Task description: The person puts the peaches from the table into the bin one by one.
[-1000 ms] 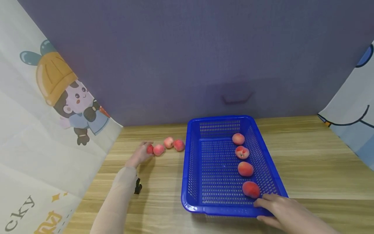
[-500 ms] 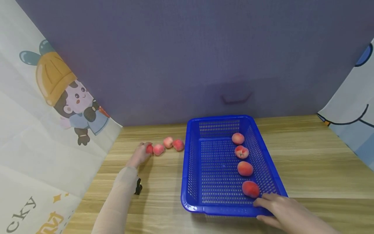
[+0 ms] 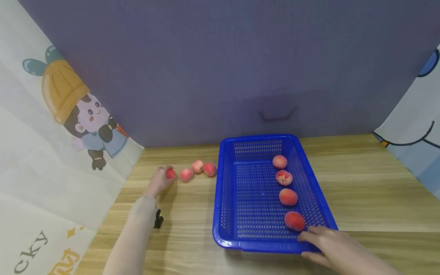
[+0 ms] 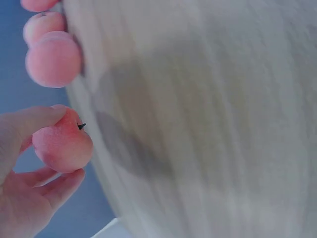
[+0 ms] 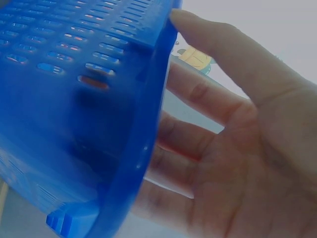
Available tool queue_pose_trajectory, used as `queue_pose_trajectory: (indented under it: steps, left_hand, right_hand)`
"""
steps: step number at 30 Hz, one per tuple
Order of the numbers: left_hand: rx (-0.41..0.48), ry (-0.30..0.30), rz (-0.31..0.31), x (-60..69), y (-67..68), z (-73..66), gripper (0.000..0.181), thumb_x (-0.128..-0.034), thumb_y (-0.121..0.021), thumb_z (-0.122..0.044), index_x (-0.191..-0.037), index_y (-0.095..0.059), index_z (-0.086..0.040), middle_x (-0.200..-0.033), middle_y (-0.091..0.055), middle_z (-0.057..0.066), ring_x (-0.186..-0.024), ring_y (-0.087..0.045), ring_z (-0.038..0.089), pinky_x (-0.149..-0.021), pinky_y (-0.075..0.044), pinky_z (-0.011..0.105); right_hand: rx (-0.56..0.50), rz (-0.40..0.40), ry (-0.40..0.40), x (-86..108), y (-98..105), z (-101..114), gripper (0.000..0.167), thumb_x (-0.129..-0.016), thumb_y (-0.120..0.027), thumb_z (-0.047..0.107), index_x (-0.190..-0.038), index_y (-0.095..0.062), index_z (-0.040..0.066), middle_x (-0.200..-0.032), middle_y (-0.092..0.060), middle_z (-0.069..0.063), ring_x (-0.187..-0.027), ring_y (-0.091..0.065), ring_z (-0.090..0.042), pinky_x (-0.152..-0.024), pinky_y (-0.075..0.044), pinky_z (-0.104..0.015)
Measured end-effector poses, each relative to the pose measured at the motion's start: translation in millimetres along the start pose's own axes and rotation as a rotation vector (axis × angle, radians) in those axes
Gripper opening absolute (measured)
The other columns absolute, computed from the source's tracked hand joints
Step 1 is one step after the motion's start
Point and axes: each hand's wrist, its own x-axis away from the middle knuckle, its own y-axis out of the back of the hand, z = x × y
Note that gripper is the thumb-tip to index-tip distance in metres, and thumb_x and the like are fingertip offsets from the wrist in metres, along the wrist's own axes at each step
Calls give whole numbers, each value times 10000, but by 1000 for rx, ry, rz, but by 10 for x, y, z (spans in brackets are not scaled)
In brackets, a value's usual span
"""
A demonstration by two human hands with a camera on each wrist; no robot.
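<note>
My left hand (image 3: 161, 180) pinches a small red-pink apple (image 4: 64, 141) between thumb and fingers. In the left wrist view its short dark stem shows. To its right in the head view lie three more pinkish apples, the nearest one (image 3: 186, 175) apart from the held apple. A blue perforated plastic basket (image 3: 218, 214) stands at the centre right. Along its right side runs a row of several red-orange, peach-like fruits, the nearest (image 3: 294, 221) close to my right fingertips. My right hand (image 3: 326, 244) grips the basket's near right corner, its fingers over the rim (image 5: 148, 129) and the thumb against it.
The wood-grain table (image 3: 371, 191) extends on both sides of the basket. Behind it rises a grey-purple panel (image 3: 206, 76). White printed cloths hang at the left (image 3: 31, 152) and right (image 3: 412, 126). A black wrist strap (image 3: 158, 219) is on the left sleeve.
My left hand has drawn the apple a little leftward, so a gap now shows between it and the neighbouring apple. The right hand stays on the basket corner.
</note>
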Motion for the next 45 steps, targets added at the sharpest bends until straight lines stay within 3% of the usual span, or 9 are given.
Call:
queue_pose_trajectory:
  steps: [5,11,17,23,30,39,45]
  left_hand:
    - [19,18,5,2,97,-43,448,-752,-609,-83,-1159,-498,68,-1046,-477,324,-920,-513,428,-782,-441,506]
    - [0,-59,-48,-16,191,-148,419,-738,-626,-65,-1118,-528,83,-999,-522,315,-900,-519,418,-750,-443,494]
    - [-10,-97,-57,-12,277,-349,423,-734,-640,-82,-1118,-536,63,-1028,-525,309,-922,-521,422,-771,-434,504]
    - [-17,-88,-30,-13,329,-567,432,-751,-645,-108,-1141,-530,38,-1101,-485,317,-990,-491,432,-805,-424,510]
    - [-4,-114,-14,-30,370,-809,431,-754,-644,-107,-1158,-531,-5,-1124,-471,304,-967,-502,397,-740,-464,460]
    - [-20,-198,-8,-90,364,-1158,410,-748,-664,-91,-1133,-547,-13,-1078,-487,267,-949,-495,371,-694,-478,410]
    - [-38,-299,-44,-135,346,-1364,375,-723,-675,-84,-1079,-573,-27,-932,-514,194,-826,-508,305,-665,-463,378]
  right_hand:
    - [-9,7,-5,-8,8,0,303,-802,-572,431,-941,-618,165,-888,-622,-3,-764,-596,-193,-606,-505,-371]
    - [-5,1,-8,-7,11,3,312,-800,-569,439,-943,-620,166,-894,-623,-5,-773,-598,-204,-612,-505,-376]
    - [-14,14,-15,-7,18,5,319,-800,-569,438,-947,-623,160,-902,-622,-12,-782,-598,-218,-618,-504,-385]
    - [-20,22,-22,-6,16,6,343,-800,-556,457,-951,-621,156,-913,-623,-22,-787,-598,-227,-616,-503,-396]
    - [-8,12,-15,-1,13,12,342,-800,-553,463,-945,-623,161,-911,-624,-21,-786,-599,-228,-616,-504,-385]
    - [3,3,-4,0,-3,-1,312,-800,-570,437,-941,-618,163,-892,-619,-8,-765,-596,-202,-605,-504,-378]
    - [3,5,-4,1,-3,-7,316,-801,-569,438,-941,-618,159,-892,-619,-9,-765,-596,-203,-603,-503,-382]
